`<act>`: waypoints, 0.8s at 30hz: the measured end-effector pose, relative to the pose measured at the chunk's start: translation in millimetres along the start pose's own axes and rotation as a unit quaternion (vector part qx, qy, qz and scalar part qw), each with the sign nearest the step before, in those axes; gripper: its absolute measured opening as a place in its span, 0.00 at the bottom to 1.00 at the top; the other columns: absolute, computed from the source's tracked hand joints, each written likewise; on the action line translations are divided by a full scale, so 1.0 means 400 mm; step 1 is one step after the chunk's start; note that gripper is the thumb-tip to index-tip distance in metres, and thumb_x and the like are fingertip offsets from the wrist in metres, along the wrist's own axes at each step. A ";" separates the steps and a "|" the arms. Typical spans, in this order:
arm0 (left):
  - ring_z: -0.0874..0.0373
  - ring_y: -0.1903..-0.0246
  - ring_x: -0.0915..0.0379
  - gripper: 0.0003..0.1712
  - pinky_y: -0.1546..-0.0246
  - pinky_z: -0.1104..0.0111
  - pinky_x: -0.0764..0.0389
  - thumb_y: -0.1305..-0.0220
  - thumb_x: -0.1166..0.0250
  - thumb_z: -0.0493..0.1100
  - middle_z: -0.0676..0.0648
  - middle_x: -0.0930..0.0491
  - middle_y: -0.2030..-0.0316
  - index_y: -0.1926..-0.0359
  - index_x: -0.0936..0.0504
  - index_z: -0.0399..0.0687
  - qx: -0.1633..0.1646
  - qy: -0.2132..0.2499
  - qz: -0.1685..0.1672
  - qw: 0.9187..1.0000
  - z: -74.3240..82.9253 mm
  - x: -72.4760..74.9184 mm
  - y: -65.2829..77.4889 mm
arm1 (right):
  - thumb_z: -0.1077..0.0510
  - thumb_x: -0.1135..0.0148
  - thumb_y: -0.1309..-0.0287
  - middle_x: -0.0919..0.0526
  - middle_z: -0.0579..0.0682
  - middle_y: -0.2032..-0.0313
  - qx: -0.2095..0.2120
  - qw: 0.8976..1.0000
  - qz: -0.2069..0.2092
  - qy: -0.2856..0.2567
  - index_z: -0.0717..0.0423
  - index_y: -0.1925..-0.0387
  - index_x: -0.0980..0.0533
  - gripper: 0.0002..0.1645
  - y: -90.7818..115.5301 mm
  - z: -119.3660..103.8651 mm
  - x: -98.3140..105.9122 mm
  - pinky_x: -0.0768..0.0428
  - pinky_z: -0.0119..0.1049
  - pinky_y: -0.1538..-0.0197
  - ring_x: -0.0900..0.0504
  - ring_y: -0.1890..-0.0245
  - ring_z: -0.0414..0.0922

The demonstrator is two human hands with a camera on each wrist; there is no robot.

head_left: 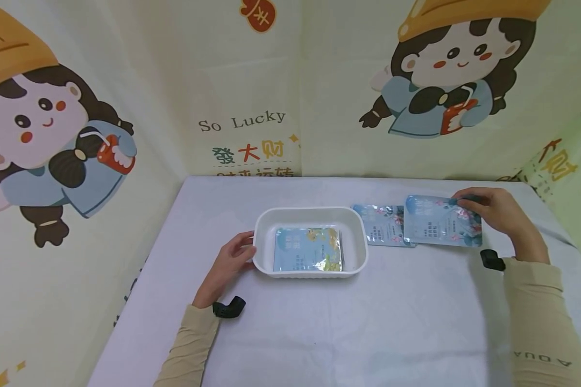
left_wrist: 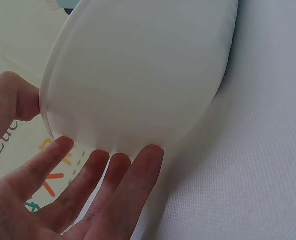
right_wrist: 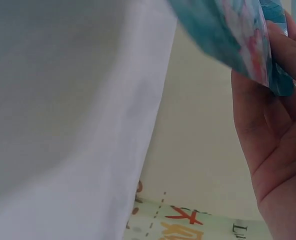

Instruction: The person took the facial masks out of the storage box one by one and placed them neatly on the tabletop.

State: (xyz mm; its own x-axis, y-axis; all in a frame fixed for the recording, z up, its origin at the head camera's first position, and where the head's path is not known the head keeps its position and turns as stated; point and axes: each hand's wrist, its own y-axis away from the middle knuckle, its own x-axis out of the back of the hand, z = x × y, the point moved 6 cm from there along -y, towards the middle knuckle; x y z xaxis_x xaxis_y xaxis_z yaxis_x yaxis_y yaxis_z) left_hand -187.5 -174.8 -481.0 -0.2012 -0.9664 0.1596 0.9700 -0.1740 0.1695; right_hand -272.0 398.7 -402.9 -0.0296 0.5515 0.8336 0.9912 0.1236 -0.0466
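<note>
My left hand point(head_left: 229, 264) holds the left end of a white plastic tray point(head_left: 263, 226), its fingertips against the outer wall and its thumb at the rim in the left wrist view. In the tray lies a flat, shiny light-blue sachet point(head_left: 300, 250) with yellow and green print. My right hand point(head_left: 501, 217) pinches the upper right corner of a blue sachet point(head_left: 431, 221) with pink flowers, between thumb and fingers. A similar floral sachet point(head_left: 380, 226) lies on the table just right of the tray, its right end partly covered by the held one.
A white cloth covers the table point(head_left: 319, 333). Behind and to the sides hangs a pale printed curtain point(head_left: 339, 134) with cartoon figures and lettering. A black wrist device point(head_left: 229, 307) sits at the left cuff and another wrist device point(head_left: 492, 260) at the right.
</note>
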 end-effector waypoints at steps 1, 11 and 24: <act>0.44 0.42 0.24 0.28 0.50 0.59 0.16 0.29 0.38 0.45 0.40 0.28 0.37 0.31 0.32 0.50 -0.001 0.001 -0.001 1.000 0.000 0.000 0.000 | 0.56 0.40 0.31 0.20 0.67 0.49 -0.003 1.000 -0.002 -0.001 0.63 0.47 0.20 0.17 0.000 0.003 -0.001 0.35 0.14 0.65 0.30 0.68 0.27; 0.45 0.43 0.24 0.28 0.52 0.61 0.15 0.30 0.38 0.45 0.39 0.27 0.37 0.32 0.31 0.49 -0.004 -0.004 0.004 1.000 0.001 0.004 -0.003 | 0.54 0.40 0.31 0.22 0.68 0.45 -0.019 1.000 -0.020 -0.001 0.62 0.44 0.21 0.20 0.006 0.022 -0.009 0.35 0.19 0.60 0.34 0.65 0.17; 0.43 0.43 0.24 0.28 0.50 0.59 0.16 0.29 0.38 0.46 0.37 0.28 0.37 0.31 0.32 0.48 -0.009 -0.008 0.000 1.000 -0.004 0.006 -0.007 | 0.59 0.45 0.28 0.24 0.72 0.47 -0.014 0.999 -0.049 0.017 0.66 0.44 0.24 0.18 -0.004 0.038 -0.038 0.29 0.67 0.46 0.27 0.52 0.60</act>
State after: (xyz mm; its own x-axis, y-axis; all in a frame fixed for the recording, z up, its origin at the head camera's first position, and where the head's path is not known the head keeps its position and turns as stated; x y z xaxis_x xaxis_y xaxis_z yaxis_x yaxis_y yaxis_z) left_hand -190.5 -176.9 -482.9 -0.2041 -0.9630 0.1758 0.9722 -0.1784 0.1515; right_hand -275.0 402.7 -424.1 -0.1225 0.5092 0.8519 0.9871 0.1520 0.0511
